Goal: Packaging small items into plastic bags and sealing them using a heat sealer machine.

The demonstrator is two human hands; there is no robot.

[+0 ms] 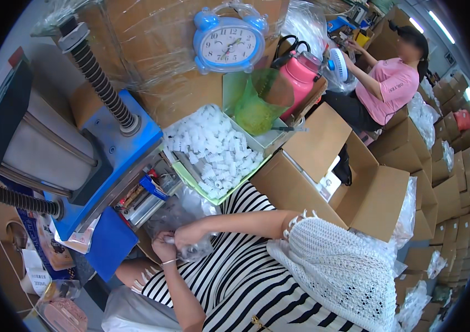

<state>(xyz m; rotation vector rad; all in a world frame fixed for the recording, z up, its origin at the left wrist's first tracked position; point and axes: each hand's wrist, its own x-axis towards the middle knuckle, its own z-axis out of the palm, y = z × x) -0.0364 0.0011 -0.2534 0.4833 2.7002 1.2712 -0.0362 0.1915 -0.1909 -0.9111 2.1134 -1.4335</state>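
Note:
My left hand [164, 247], with a thin bracelet at the wrist, is closed in a pinch at the edge of a crumpled clear plastic bag [197, 253]. Right beside it, my right hand [189, 234] has its fingers curled on the same bag, over my striped lap. A small whitish bit shows between the two hands, too small to name. Beyond them, a light green tray [212, 196] is heaped with small white translucent plastic pieces [210, 144]. More clear plastic film [190, 203] lies between the tray and my hands.
A blue machine [129, 105] with spring-wrapped posts stands at left, a blue panel [110, 243] below it. An open cardboard box [351, 182] is at right. Behind the tray are a blue alarm clock [229, 44], green mesh cup [260, 105] and pink bottle [298, 77]. A co-worker [393, 83] sits farther off.

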